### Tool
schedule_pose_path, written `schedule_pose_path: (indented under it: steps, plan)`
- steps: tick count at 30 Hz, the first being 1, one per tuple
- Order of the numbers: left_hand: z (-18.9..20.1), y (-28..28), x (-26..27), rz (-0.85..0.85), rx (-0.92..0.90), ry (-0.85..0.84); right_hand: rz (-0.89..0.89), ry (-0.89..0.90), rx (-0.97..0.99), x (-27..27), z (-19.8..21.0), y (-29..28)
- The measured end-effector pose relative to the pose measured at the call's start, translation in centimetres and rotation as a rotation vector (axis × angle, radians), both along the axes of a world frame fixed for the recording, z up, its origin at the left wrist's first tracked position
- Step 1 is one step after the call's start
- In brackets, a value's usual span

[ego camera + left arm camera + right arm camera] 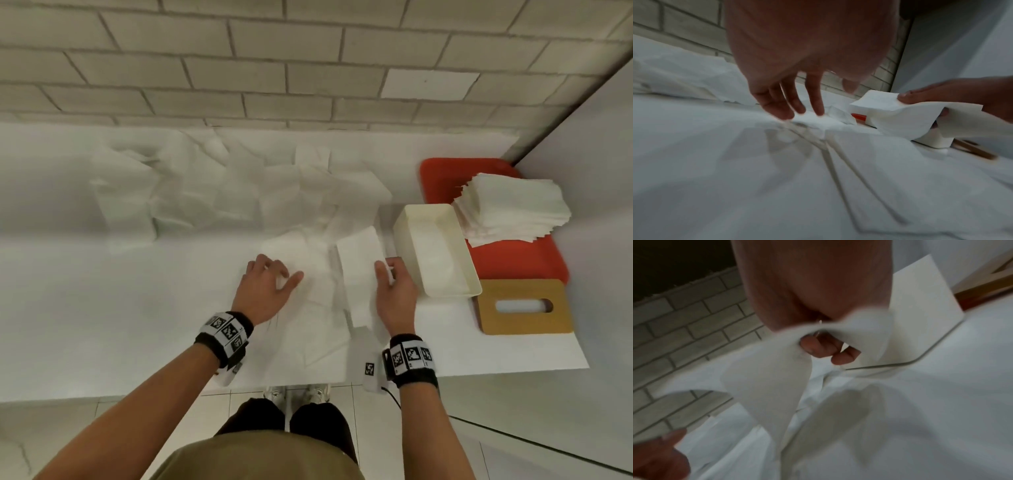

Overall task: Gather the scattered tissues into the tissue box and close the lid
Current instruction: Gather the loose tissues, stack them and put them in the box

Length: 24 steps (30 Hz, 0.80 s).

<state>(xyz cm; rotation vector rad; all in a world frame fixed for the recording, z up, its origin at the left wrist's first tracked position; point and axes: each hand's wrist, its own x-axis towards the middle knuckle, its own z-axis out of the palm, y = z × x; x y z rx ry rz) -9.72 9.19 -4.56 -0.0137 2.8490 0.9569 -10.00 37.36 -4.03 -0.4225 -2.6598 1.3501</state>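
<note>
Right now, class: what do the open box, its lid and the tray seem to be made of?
Open box: likely plastic; cream, smooth, thin walls, rounded corners.
Lid: probably wood or bamboo; flat tan board, matte, with a cut oval slot.
Tray: likely plastic; uniform red, smooth, rounded rim.

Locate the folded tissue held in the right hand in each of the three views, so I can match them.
Head: folded tissue just right of centre, pinched by the right hand, left of the cream tissue box.
Left wrist: right of centre, the right hand's thumb on top.
Right wrist: centre, draped over the fingers, hanging down-left.
Shared landmark: the cream tissue box, beside the tissue in every view.
</note>
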Motion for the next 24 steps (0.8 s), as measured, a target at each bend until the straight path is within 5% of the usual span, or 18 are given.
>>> schedule_pose_path:
  steps: [2,5,10,12,19,24]
  plan:
    - [0.5,0.4,-1.0,-0.04,0.048,0.045,-0.026,-0.005,-0.013,0.0,-0.6,0.2]
    - [0.3,2.0,-1.4,-0.27,-0.161,-0.148,-0.016,-0.016,-0.082,0.1,0.2,-0.1]
    - [-1.0,3.3,-2.4,-0.261,-0.212,-0.231,-0.175,0.105,-0.457,1.7,3.7,-0.7]
    - [-0.7,3.6,-3.1,-0.234,-0.104,-0.238,-0.222,0.097,-0.625,2.3,4.9,-0.8]
    - [2.4,1.9,-3.9,0.119,0.838,-0.164,-0.191,0.088,-0.906,3.2,6.3,-3.1]
    - [2.4,0.1,-4.6,0.217,0.634,0.003,-0.148,-0.004,-0.927,2.9,5.0,-6.6]
